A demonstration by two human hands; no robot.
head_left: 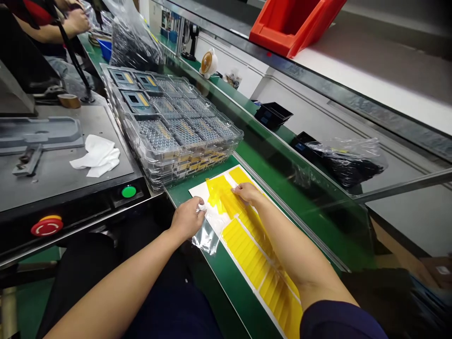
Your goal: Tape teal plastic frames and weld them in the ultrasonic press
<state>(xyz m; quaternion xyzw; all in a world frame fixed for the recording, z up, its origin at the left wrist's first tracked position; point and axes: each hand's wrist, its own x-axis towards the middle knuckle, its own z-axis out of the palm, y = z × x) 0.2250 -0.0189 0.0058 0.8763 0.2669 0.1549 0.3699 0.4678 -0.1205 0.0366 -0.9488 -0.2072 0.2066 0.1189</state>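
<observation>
A white backing sheet (198, 190) covered with rows of yellow film strips (247, 252) lies on the green bench in front of me. My left hand (187, 219) is closed on a crumpled piece of clear plastic film (208, 235), which hangs over the sheet's near edge. Over the upper part of the sheet, my right hand (245, 193) has thumb and fingers pinched together at the yellow film. Loose, overlapping yellow pieces (217, 195) lie between the two hands. Whether the right fingertips hold a single strip is too small to make out.
Stacked clear trays (190, 150) stand beyond the sheet, with grey frames in some top pockets. At left, a metal work surface carries a white cloth (97, 155), a red stop button (47, 227) and a green button (129, 191). A red bin (289, 28) sits overhead. Another person's hand (77, 21) shows top left.
</observation>
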